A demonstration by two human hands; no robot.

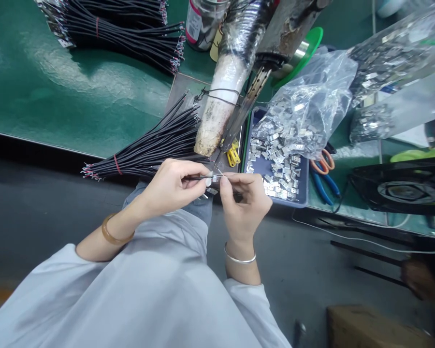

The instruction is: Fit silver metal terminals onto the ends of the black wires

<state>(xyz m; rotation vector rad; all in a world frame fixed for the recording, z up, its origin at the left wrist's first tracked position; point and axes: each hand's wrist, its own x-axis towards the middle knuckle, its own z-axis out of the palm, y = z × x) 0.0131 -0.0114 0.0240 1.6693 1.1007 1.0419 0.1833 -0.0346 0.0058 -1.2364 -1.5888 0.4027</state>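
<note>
My left hand (pixel 176 186) is closed in a pinch on a thin black cable (pixel 194 178), its end pointing right. Between the thumb and fingers of my right hand (pixel 244 200) is a small silver metal connector (pixel 215 179). Cable end and connector meet between the two hands; whether they are joined is too small to tell. Just above the fingertips, the thin tip of a soldering iron (pixel 253 92) points down. Behind my left hand lies a bundle of black cables (pixel 148 147) tied with a red band.
A blue tray (pixel 304 193) of loose metal connectors (pixel 281 166) stands right of my hands, a plastic bag (pixel 311 104) over it. Nearby are pliers (pixel 322 186), a yellow cutter (pixel 233 154), a film-wrapped white tube (pixel 217 106), a green spool (pixel 313 41) and more cables (pixel 130 41).
</note>
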